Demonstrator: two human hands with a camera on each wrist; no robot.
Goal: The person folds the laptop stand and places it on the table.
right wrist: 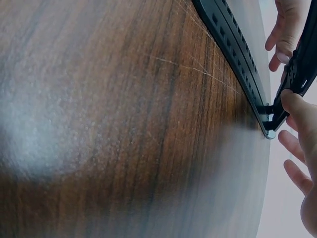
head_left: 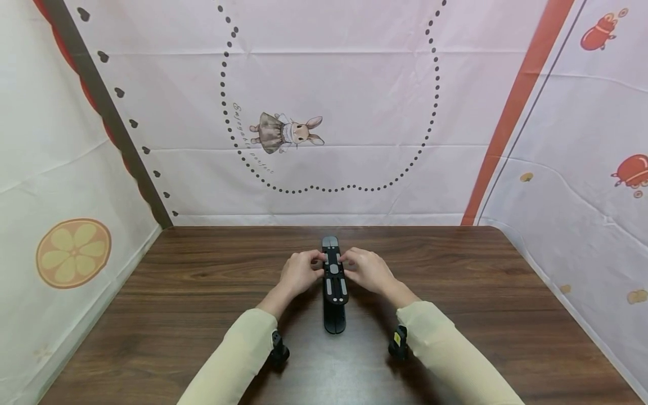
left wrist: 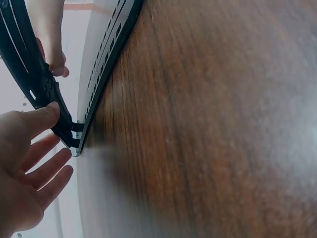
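A black folding laptop stand [head_left: 334, 269] with grey pads stands lengthwise at the middle of the table, its hinge at the far end. Its lower bar [head_left: 334, 325], slotted along its length, lies on the tabletop, while the upper part tilts up from it, as both wrist views show. My left hand [head_left: 298, 274] pinches the upper part's left edge; in the left wrist view its thumb [left wrist: 47, 115] presses on that edge and the other fingers spread loosely. Opposite, my right hand [head_left: 371, 271] pinches the right edge, its thumb [right wrist: 291, 100] on top. The fingertips beneath are partly hidden.
The dark wooden table [head_left: 212, 270] ends at a printed white cloth [head_left: 354, 112] that hangs behind and along both sides. Small black cameras sit on the left wrist [head_left: 278, 350] and the right wrist [head_left: 399, 343].
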